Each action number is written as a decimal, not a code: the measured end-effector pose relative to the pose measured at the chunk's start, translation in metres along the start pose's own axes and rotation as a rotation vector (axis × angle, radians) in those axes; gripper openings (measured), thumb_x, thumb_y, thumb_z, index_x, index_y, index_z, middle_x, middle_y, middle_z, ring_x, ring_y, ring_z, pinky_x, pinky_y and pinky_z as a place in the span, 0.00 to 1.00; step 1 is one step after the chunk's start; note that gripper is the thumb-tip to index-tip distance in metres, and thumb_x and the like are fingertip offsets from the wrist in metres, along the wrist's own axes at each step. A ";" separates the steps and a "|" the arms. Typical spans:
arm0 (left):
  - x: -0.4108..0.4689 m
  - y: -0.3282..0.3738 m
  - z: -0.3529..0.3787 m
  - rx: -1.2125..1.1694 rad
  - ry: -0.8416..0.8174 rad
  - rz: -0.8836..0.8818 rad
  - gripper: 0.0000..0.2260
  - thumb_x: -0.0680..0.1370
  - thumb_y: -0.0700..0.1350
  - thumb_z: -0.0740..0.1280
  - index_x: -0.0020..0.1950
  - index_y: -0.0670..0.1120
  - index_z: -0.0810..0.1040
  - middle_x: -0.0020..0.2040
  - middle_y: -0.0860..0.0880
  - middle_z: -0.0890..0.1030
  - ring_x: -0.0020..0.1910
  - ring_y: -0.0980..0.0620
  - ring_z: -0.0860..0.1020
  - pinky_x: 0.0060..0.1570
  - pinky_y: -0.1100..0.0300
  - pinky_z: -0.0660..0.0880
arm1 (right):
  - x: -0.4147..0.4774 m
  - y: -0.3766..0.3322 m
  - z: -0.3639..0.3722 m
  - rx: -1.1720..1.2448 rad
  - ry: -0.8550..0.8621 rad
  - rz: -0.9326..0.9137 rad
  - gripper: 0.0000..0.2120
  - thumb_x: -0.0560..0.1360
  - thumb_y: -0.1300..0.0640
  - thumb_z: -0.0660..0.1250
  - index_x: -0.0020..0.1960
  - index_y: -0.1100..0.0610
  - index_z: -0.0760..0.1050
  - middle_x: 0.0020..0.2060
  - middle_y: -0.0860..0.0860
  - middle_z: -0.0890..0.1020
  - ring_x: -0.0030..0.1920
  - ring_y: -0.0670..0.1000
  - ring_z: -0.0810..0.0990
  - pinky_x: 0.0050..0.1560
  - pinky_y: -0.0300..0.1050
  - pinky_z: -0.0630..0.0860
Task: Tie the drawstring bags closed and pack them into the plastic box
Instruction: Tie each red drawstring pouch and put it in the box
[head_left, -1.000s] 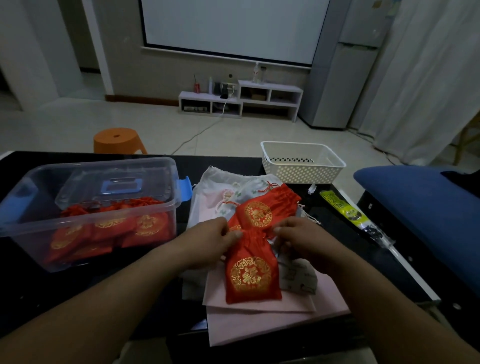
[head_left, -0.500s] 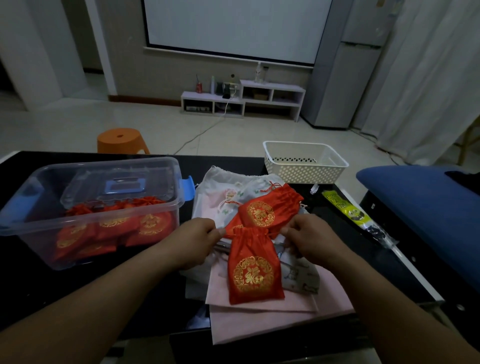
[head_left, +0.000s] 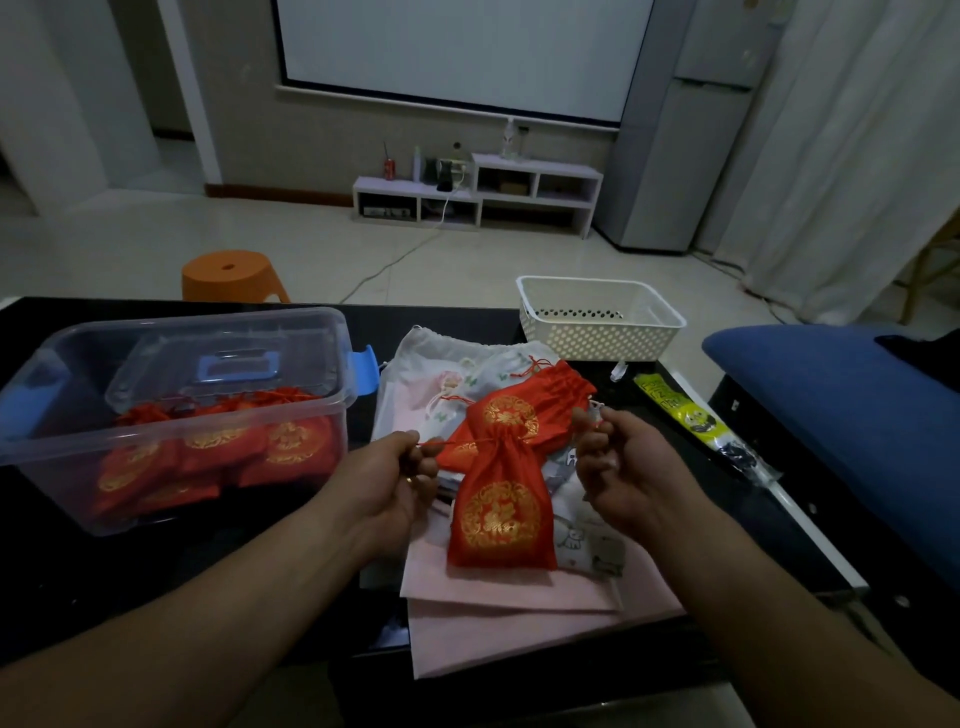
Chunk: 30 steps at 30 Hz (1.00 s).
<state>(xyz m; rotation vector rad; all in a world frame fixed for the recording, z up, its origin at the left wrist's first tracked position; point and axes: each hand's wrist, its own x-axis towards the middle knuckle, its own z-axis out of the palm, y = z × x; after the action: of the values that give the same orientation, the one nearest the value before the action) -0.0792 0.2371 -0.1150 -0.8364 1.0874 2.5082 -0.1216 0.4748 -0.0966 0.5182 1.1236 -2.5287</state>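
— What lay on the black tabletop?
— A red bag, soft and light by my judgement, on pink cloths near the plastic box. Left hand pinched its cord; right hand probably pinched the other end, though blurred. Grip belonged at the cord.

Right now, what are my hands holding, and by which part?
The front red bag, by its drawstring: the left hand pinches the cord left of the cinched neck, the right hand pinches right of it.

Right fingers are covering their end of the drawstring. Behind them a second red bag is lying half hidden. Far left of them, packed bags are blurring together inside the plastic box.
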 end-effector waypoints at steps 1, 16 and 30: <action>0.002 -0.002 -0.001 0.002 0.019 0.017 0.10 0.85 0.44 0.62 0.53 0.38 0.79 0.30 0.47 0.77 0.25 0.57 0.73 0.21 0.67 0.70 | 0.003 -0.002 -0.002 0.011 0.038 -0.013 0.12 0.85 0.57 0.57 0.42 0.55 0.68 0.31 0.51 0.80 0.23 0.41 0.71 0.19 0.31 0.61; -0.018 0.006 0.024 0.735 -0.088 0.545 0.15 0.87 0.52 0.58 0.52 0.41 0.75 0.40 0.45 0.79 0.32 0.53 0.77 0.33 0.59 0.76 | -0.017 0.006 0.021 -1.083 0.077 -0.430 0.18 0.84 0.51 0.63 0.46 0.65 0.78 0.39 0.58 0.83 0.36 0.54 0.82 0.41 0.53 0.80; 0.000 -0.019 0.048 1.426 -0.230 0.936 0.03 0.83 0.46 0.66 0.53 0.51 0.79 0.44 0.53 0.82 0.42 0.57 0.79 0.44 0.55 0.77 | -0.013 0.011 0.030 -1.711 -0.117 -0.987 0.15 0.82 0.46 0.61 0.39 0.50 0.71 0.37 0.47 0.74 0.39 0.46 0.72 0.39 0.51 0.73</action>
<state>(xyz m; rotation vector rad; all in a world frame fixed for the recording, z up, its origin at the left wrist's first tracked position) -0.0901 0.2853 -0.0993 0.4621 2.9013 1.3512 -0.1112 0.4466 -0.0794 -0.7739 3.1707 -0.9565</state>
